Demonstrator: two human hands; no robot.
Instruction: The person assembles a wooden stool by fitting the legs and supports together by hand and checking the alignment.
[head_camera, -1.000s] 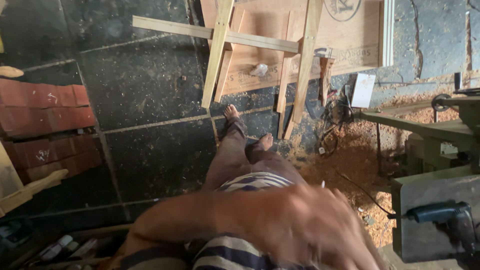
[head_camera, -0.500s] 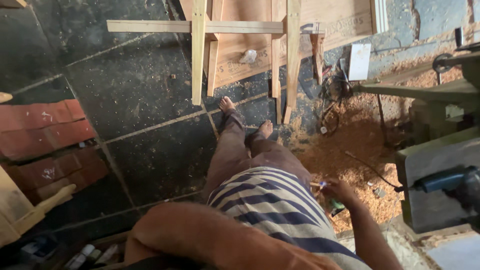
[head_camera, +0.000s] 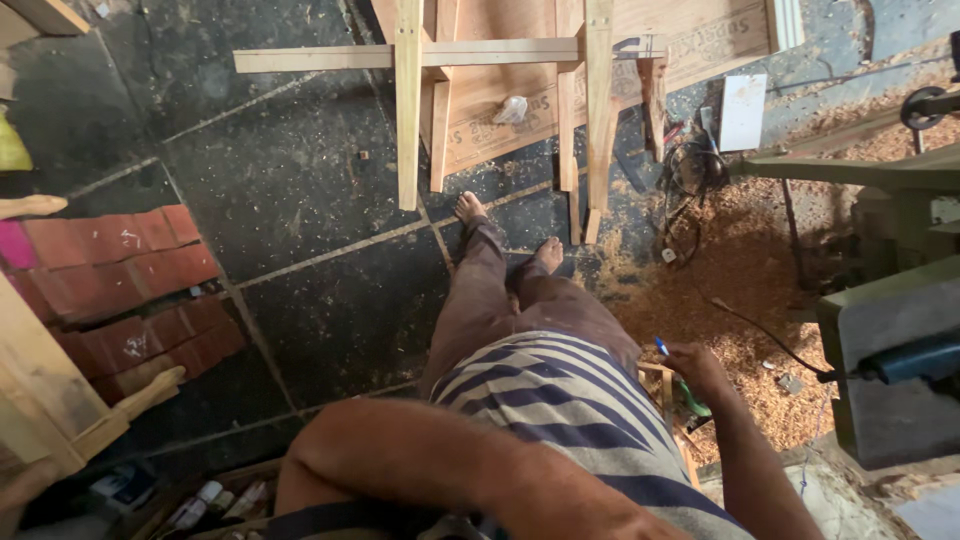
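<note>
One pen (head_camera: 662, 347), slim and blue, sits in your right hand (head_camera: 696, 366), fingers curled around it, low at your right side above a heap of sawdust (head_camera: 740, 280). Left hand: out of view; only the forearm crosses the bottom, so its grip cannot be told. Two bare feet on dark tiles. One wooden frame (head_camera: 500, 80) lies ahead.

frame (head_camera: 500, 60) lay on plywood (head_camera: 690, 40) at floor's (head_camera: 300, 200) far side | red bricks (head_camera: 120, 250) stacked left | sawdust (head_camera: 740, 270) heaped right, cable (head_camera: 750, 320) trailing across | green machine (head_camera: 890, 330) stood at right edge | bottles (head_camera: 200, 500) sat in tray, near left
</note>
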